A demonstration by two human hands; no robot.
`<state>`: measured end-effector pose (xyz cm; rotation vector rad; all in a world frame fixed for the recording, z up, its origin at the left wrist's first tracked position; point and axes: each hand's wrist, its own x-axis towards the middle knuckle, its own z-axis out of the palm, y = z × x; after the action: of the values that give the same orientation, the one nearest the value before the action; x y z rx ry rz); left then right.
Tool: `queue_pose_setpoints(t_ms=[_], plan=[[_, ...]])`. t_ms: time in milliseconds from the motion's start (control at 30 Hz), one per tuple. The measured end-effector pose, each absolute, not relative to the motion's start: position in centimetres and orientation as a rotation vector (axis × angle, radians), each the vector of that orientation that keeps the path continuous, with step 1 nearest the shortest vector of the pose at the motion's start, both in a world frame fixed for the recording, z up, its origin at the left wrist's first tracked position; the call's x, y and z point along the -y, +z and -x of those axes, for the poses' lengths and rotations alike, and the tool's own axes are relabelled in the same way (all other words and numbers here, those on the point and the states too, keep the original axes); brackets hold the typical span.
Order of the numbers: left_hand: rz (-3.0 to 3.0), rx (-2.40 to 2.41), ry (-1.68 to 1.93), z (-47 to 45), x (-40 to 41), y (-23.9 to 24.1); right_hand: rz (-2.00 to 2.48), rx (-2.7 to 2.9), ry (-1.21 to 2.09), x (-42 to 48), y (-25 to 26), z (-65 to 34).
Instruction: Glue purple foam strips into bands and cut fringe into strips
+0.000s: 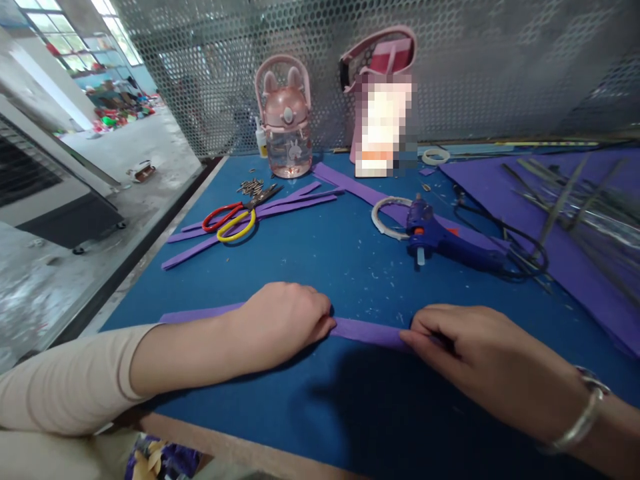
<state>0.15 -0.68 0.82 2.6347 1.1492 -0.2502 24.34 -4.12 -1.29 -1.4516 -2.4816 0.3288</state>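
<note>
A narrow purple strip [367, 331] runs between the two hands, low over the blue tabletop [320, 267], with one stretch passing behind the left forearm. The left hand [290, 313] is curled, its fingers and thumb closed on the strip. The right hand [473, 343], just beyond the strip's bare middle stretch, pinches it between thumb and bent forefinger; a silver bracelet [583, 423] circles that wrist.

Beyond the left hand, scissors with one red and one yellow handle [236, 227] lie across more purple strips [300, 208], with a small pile of metal pieces [251, 187] just past the blades. Beyond the right hand lies a blue hot glue gun [463, 250], touching a whitish tape ring [377, 223]. A large purple sheet [475, 175] spreads farther out to the right hand's right. Farthest past the left hand stands a pink rabbit-eared water bottle [289, 120].
</note>
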Motion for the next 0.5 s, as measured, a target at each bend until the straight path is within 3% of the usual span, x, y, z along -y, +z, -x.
queue_pose_setpoints(t_ms=[233, 500], plan=[[-2.809, -1.104, -0.099, 0.2, 1.2, 0.7, 1.810, 2.533, 0.610, 3.5, -0.2, -24.0], [-3.281, -0.517, 0.258, 0.2, 1.6, -0.2, 2.019, 2.563, 0.621, 3.6, 0.3, -23.7]])
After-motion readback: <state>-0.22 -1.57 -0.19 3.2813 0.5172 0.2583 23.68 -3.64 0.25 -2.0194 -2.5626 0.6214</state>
